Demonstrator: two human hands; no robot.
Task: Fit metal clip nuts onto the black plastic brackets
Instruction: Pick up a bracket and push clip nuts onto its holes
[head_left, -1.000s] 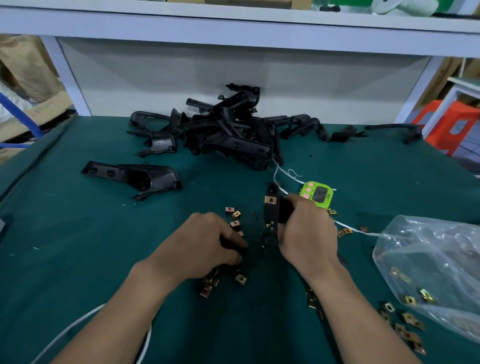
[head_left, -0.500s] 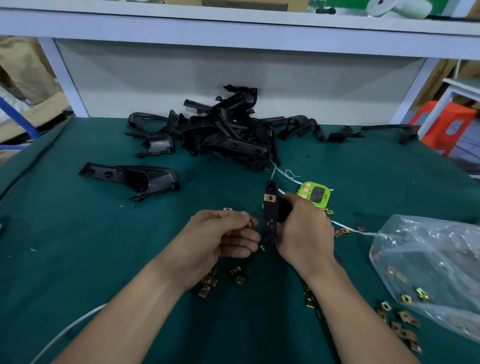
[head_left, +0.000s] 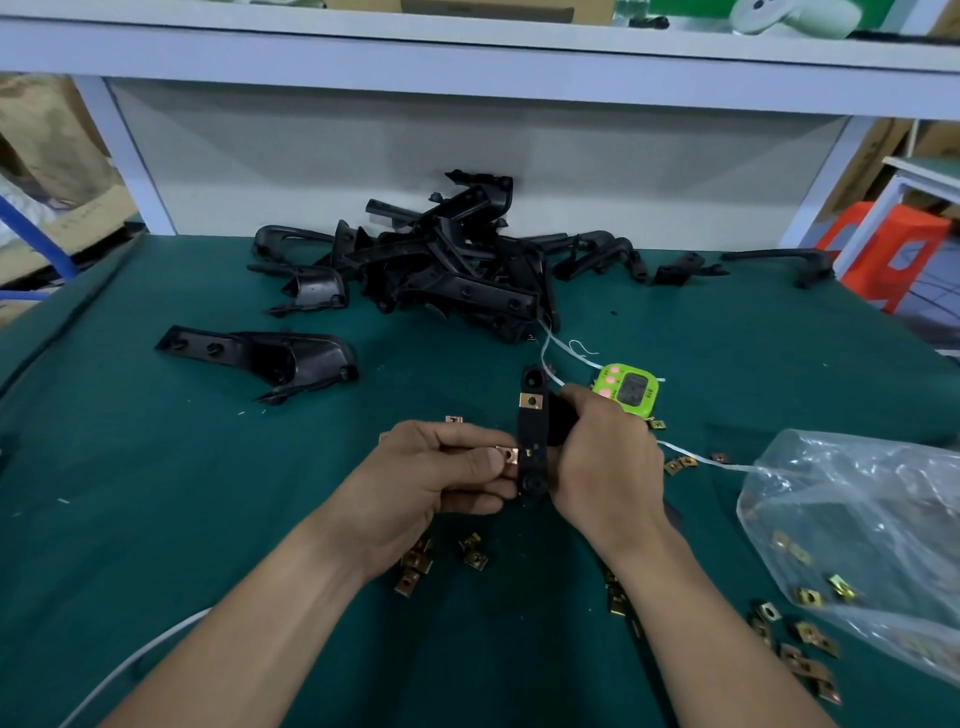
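Over the green mat (head_left: 156, 493), my right hand (head_left: 608, 467) grips the bracket (head_left: 531, 434); my left hand (head_left: 426, 478) pinches a clip nut (head_left: 508, 457), and I must push it straight.

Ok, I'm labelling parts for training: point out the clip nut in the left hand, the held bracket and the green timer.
clip nut (head_left: 507, 457), head view, its flat copper face.
bracket (head_left: 533, 435), head view, middle of its black strip.
green timer (head_left: 632, 388), head view, its dark screen.
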